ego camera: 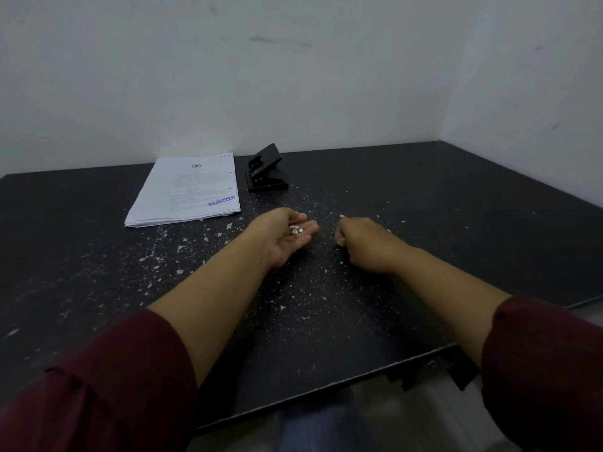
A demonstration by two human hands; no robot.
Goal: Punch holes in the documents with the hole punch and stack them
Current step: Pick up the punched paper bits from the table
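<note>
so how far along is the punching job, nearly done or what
Punching and stacking look done: the documents lie in one stack beside the hole punch, which nobody is touching. In hand is cleanup: the left hand is palm up, cupping paper dots, while the right hand has its fingers curled down at the table. Left: a few loose dots near the right hand.
</note>
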